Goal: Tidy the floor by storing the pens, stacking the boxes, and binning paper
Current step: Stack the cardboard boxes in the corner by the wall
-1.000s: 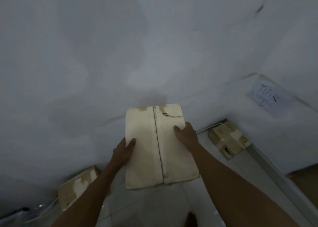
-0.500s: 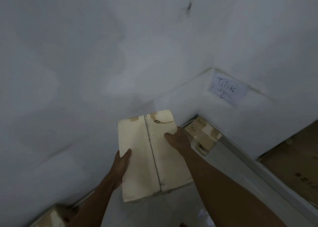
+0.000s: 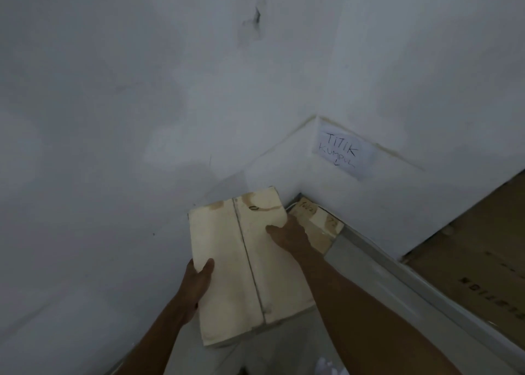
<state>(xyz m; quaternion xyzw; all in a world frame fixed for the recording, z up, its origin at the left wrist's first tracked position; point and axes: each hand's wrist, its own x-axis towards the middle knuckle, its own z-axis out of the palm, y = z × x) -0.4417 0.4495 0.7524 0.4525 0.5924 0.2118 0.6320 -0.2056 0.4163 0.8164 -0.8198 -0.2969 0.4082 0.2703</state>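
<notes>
Two white walls (image 3: 142,104) fill most of the view and meet in a corner on the right. A raised lower band runs along the base of both walls, with its top edge slanting down to the left. A pale tiled floor (image 3: 349,263) shows only as a narrow strip at the bottom, running into that corner. On the far right, brown cardboard (image 3: 483,246) stands behind a grey metal rail (image 3: 397,275), closing that side.

A large cream cardboard box (image 3: 244,261), long and flat with a taped seam down its middle, is held in the air over the floor, its far end near the corner. The left hand (image 3: 197,285) grips the near left edge, thumb on top. The right hand (image 3: 289,236) clasps the far right edge, fingers spread over the top face.

A smaller box (image 3: 318,227) sits on the floor tight in the corner, just beyond the right hand and partly hidden by it. Little open floor remains between it and the held box.

A paper sign (image 3: 343,154) on the right wall above reads "TITIK KUMPUL".
</notes>
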